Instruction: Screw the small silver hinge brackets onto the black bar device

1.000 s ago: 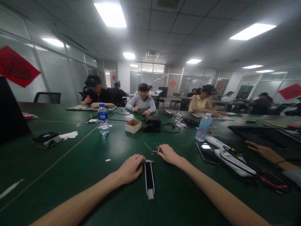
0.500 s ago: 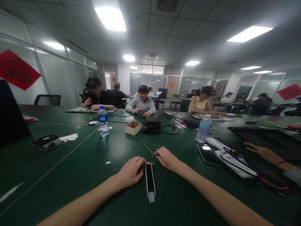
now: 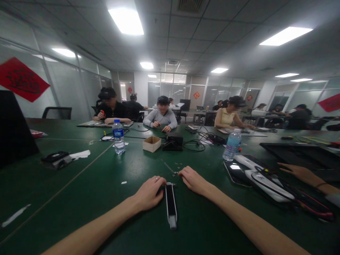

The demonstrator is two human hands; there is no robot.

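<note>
My left hand rests on the green table, fingers curled against the far end of a long black device with a white rim. That device lies lengthwise between my forearms. My right hand lies just right of its far end, fingers bent down onto the table beside some tiny metal parts. I cannot make out whether its fingers hold anything.
A small cardboard box, a black unit with cables and two water bottles stand farther out. To the right lie white and black devices with cables and another person's hand. Several people sit across the table.
The view has shifted slightly. Both hands stay at the far end of the black device, almost unmoved.
</note>
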